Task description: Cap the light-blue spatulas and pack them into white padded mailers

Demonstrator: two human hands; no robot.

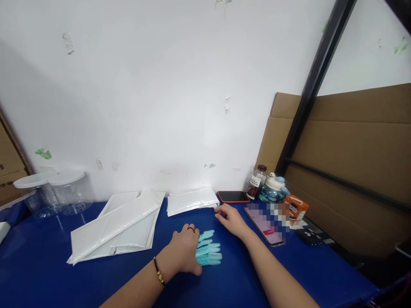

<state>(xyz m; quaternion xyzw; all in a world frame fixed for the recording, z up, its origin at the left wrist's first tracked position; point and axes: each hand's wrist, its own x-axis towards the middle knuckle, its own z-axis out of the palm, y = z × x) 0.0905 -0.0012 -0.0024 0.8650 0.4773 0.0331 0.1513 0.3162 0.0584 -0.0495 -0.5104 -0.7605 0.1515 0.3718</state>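
My left hand [184, 250] lies over a bunch of slim teal plastic handles [210, 252] on the blue table, its fingers and thumb closed around them. Their flat ends stick out to the right of the palm; the other ends are hidden under it. My right hand [231, 219] rests to the right and farther back, fingers loosely bent and apart, with nothing visible in it. Its fingertips are close to the corner of a white padded mailer [192, 200]; whether they touch I cannot tell.
More white padded mailers [118, 231] overlap at left, near clear jars [75, 196] with white lids. Along the right stand an orange-edged phone [233, 196], a brown-capped bottle [256, 184], a blue-and-cream bottle [272, 188], a lit phone [261, 224], an orange box [293, 209] and a black pouch [311, 236].
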